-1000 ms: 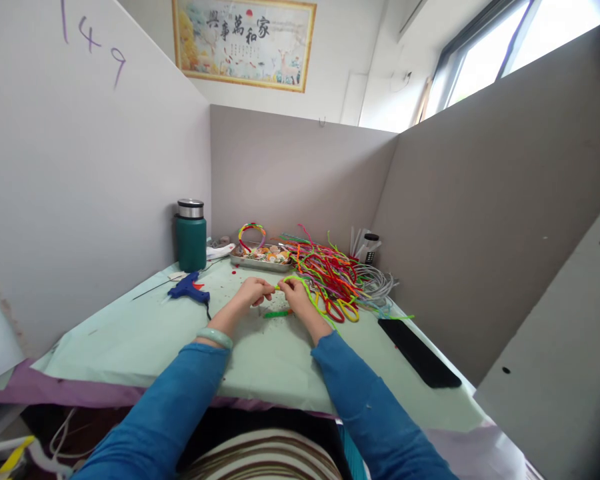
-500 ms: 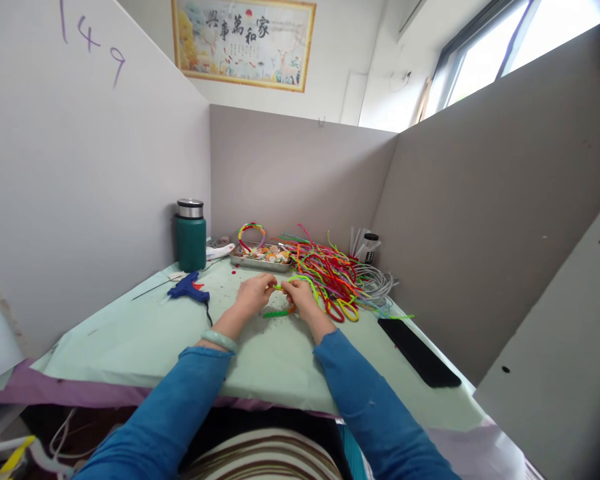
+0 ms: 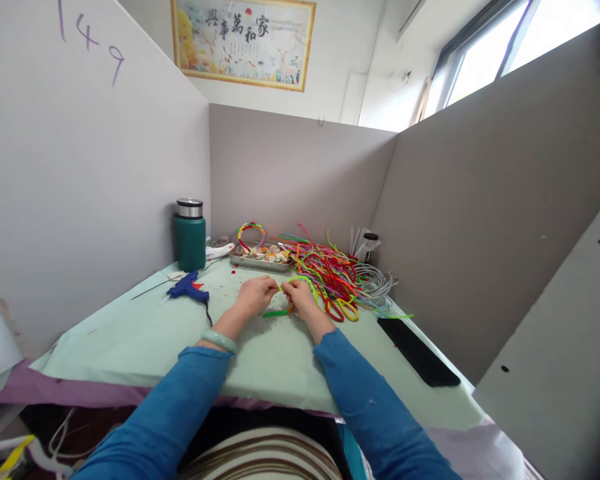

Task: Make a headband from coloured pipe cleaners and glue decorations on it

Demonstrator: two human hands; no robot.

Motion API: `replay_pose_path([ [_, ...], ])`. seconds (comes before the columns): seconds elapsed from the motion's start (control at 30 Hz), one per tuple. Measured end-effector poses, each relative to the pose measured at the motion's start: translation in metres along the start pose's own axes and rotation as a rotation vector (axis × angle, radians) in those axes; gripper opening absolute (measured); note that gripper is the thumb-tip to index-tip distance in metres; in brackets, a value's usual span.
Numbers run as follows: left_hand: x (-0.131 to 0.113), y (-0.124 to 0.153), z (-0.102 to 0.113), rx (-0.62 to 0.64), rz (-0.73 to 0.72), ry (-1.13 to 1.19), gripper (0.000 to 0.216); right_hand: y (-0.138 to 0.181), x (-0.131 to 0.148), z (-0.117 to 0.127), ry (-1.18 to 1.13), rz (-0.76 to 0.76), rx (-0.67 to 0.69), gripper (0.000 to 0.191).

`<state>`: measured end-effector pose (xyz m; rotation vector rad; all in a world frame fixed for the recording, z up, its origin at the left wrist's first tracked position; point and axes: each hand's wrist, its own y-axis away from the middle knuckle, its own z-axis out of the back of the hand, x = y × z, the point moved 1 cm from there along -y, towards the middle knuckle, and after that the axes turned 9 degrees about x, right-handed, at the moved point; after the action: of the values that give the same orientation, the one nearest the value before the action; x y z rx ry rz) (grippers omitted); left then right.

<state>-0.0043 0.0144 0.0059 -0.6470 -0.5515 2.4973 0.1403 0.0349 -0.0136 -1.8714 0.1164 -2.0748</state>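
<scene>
The pale green table (image 3: 130,333) carries a tangled pile of pipe cleaners (image 3: 330,273) at far right, a teal flask (image 3: 190,233) at far left and a blue glue gun (image 3: 187,289) nearer; at the middle, the left hand (image 3: 254,295) and right hand (image 3: 300,297) sit close together, both pinching 1 yellow-green pipe cleaner (image 3: 281,288) just above the table.
</scene>
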Motion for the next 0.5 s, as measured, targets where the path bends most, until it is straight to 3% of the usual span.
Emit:
replay_pose_path([
  [0.17, 0.006, -0.006, -0.003, 0.168, 0.359, 0.547, 0.017, 0.003, 0.014, -0.002, 0.067, 0.147, 0.004, 0.027],
  [0.23, 0.008, -0.007, -0.002, 0.183, 0.433, 0.690, 0.019, 0.002, 0.017, -0.001, 0.078, 0.173, 0.011, 0.028],
  [0.33, 0.009, -0.008, -0.001, 0.112, 0.360, 0.555, 0.017, 0.001, 0.014, 0.000, 0.043, 0.131, 0.010, 0.028],
  [0.5, 0.003, -0.003, -0.001, -0.091, 0.064, 0.120, 0.018, -0.001, 0.004, 0.002, -0.077, 0.059, -0.006, 0.028],
])
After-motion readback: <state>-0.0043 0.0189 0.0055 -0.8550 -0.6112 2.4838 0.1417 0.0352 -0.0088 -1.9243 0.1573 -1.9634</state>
